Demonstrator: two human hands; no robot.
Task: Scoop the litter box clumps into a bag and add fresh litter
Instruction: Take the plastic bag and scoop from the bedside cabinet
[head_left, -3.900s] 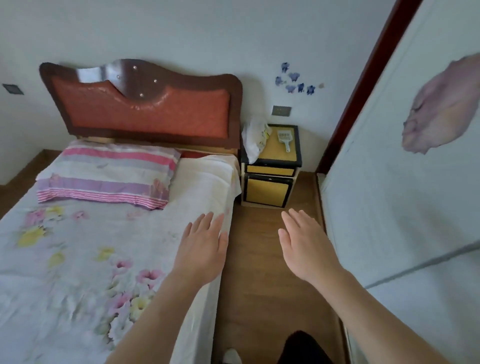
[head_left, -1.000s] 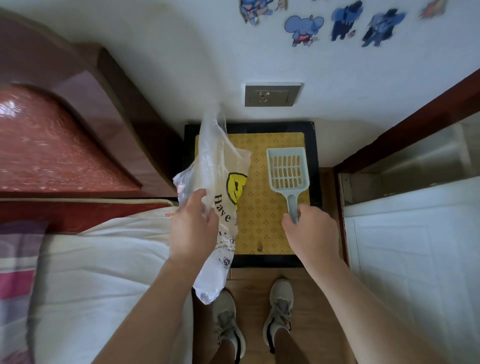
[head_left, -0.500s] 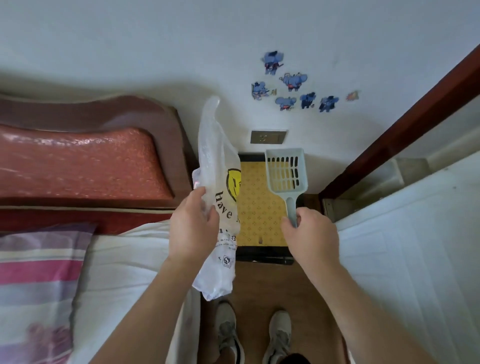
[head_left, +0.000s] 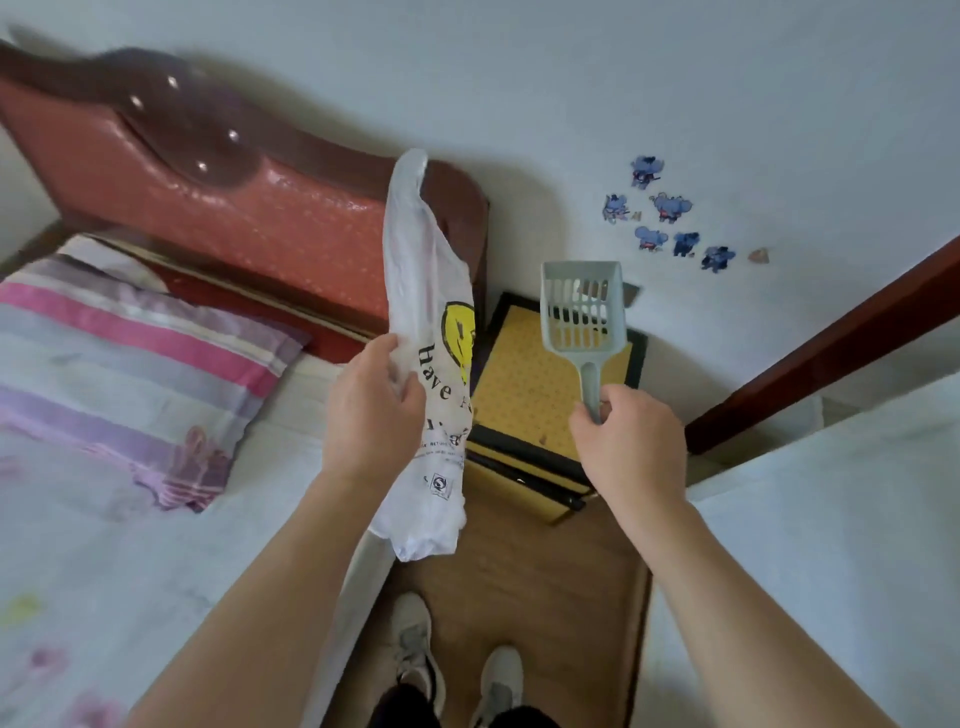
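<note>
My left hand (head_left: 375, 410) grips a white plastic bag (head_left: 431, 291) with a yellow smiley face and black lettering. The bag hangs crumpled, stretching above and below the fist. My right hand (head_left: 626, 441) holds the handle of a pale blue-grey slotted litter scoop (head_left: 581, 306), its head pointing up and away from me. Both are held in the air above a yellow nightstand (head_left: 524, 395). No litter box or litter is in view.
A bed (head_left: 104, 519) with a floral sheet, a striped pillow (head_left: 119, 374) and a red headboard (head_left: 249, 208) fills the left. A white panel (head_left: 810, 545) stands at the right beside a dark door frame (head_left: 831, 338). A narrow wooden floor strip (head_left: 519, 582) runs between them, with my shoes on it.
Both hands have lifted the bag and the scoop off the nightstand. My view has pulled back and turned left, so more of the bed and headboard shows.
</note>
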